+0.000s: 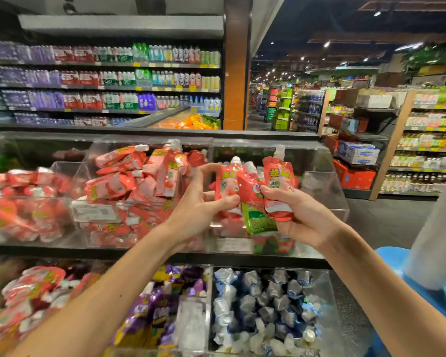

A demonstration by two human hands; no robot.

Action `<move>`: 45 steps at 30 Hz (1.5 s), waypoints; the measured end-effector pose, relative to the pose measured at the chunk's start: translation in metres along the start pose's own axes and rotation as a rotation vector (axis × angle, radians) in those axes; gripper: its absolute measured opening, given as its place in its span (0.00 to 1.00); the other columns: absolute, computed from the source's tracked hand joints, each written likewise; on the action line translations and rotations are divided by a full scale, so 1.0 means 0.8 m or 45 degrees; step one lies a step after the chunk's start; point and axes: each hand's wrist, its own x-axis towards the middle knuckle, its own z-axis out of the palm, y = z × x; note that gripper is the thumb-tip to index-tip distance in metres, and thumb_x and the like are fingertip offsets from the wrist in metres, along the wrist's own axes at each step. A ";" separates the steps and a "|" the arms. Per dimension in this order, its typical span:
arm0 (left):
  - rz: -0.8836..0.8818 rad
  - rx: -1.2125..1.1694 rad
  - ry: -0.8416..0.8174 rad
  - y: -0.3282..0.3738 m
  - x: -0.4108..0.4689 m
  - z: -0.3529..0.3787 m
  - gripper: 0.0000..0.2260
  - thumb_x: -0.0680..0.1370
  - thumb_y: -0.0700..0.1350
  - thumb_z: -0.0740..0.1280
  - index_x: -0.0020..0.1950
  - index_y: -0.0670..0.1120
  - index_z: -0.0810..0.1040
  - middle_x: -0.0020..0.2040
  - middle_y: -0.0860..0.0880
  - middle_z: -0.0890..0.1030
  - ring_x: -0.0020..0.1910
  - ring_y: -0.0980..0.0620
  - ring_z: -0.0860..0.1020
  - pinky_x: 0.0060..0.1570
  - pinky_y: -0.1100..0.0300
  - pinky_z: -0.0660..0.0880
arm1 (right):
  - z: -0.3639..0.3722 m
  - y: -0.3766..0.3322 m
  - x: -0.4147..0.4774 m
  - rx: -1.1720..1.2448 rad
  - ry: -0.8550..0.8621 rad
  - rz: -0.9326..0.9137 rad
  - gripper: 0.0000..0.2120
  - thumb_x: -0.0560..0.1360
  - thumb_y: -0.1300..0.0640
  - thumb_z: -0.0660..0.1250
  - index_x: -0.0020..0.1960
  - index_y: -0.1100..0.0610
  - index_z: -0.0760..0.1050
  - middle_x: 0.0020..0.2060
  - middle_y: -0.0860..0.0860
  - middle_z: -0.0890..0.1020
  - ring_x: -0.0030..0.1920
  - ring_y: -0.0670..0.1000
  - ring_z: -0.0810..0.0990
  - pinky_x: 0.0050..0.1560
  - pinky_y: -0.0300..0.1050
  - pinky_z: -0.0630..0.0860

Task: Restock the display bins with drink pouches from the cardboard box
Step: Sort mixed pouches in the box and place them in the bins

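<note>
A: Head view, holdings?
B: Gripping a bunch of drink pouches (pixel 277 176) in right hand (pixel 289 215); pinching one with left hand (pixel 204 199), just before upper right bin (pixel 327 186).
A: Step?
B: Probably separating pouches for dropping; next, calling for loosening both grips above that bin. Cardboard box not showing.

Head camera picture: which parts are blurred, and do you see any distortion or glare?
In the head view, the red packs at far left are smeared by blur; the pouches gripped by the left hand and right hand are sharper; the shelves bend from the wide lens; the clear bin wall shows faint glare.
</note>
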 end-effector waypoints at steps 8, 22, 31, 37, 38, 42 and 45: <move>0.007 0.004 0.502 -0.011 -0.137 -0.135 0.13 0.79 0.34 0.67 0.57 0.51 0.78 0.47 0.55 0.84 0.45 0.56 0.82 0.43 0.55 0.83 | 0.165 0.101 0.041 -0.180 -0.144 0.074 0.12 0.71 0.58 0.72 0.55 0.56 0.82 0.55 0.58 0.85 0.53 0.58 0.84 0.43 0.48 0.82; -0.097 0.259 0.869 -0.025 -0.318 -0.323 0.26 0.61 0.51 0.81 0.57 0.53 0.79 0.51 0.52 0.85 0.49 0.53 0.82 0.51 0.56 0.79 | 0.397 0.243 0.079 -0.178 -0.319 0.309 0.11 0.74 0.64 0.71 0.56 0.63 0.81 0.49 0.60 0.85 0.46 0.60 0.84 0.52 0.60 0.80; 0.056 0.028 0.505 -0.050 -0.288 -0.507 0.23 0.64 0.41 0.77 0.58 0.49 0.81 0.49 0.46 0.82 0.45 0.53 0.80 0.42 0.65 0.77 | 0.500 0.291 0.155 -0.200 -0.172 0.264 0.10 0.64 0.56 0.74 0.43 0.59 0.83 0.37 0.57 0.83 0.33 0.55 0.79 0.33 0.41 0.74; 0.102 0.306 0.269 -0.050 -0.257 -0.605 0.25 0.67 0.51 0.78 0.62 0.54 0.78 0.52 0.44 0.84 0.50 0.49 0.82 0.54 0.53 0.78 | 0.572 0.294 0.188 -0.005 -0.001 0.320 0.12 0.63 0.55 0.71 0.45 0.59 0.78 0.35 0.56 0.81 0.30 0.52 0.79 0.29 0.37 0.76; 0.108 0.352 0.239 -0.046 -0.252 -0.613 0.23 0.68 0.56 0.75 0.61 0.57 0.78 0.53 0.47 0.84 0.51 0.49 0.82 0.56 0.51 0.77 | 0.578 0.292 0.194 0.021 0.043 0.314 0.16 0.60 0.55 0.75 0.45 0.58 0.77 0.38 0.57 0.78 0.31 0.53 0.77 0.29 0.39 0.75; 0.148 0.376 0.119 -0.037 -0.231 -0.629 0.16 0.75 0.52 0.72 0.61 0.59 0.75 0.51 0.56 0.83 0.50 0.58 0.81 0.54 0.60 0.76 | 0.583 0.273 0.199 0.005 0.130 0.248 0.16 0.62 0.57 0.74 0.49 0.60 0.81 0.45 0.58 0.84 0.36 0.54 0.83 0.38 0.45 0.80; 0.168 0.366 0.093 -0.030 -0.216 -0.635 0.16 0.78 0.46 0.71 0.61 0.58 0.70 0.48 0.55 0.82 0.47 0.59 0.81 0.50 0.66 0.75 | 0.576 0.264 0.189 -0.018 0.205 0.197 0.16 0.66 0.58 0.71 0.52 0.60 0.80 0.44 0.57 0.86 0.37 0.53 0.85 0.39 0.44 0.82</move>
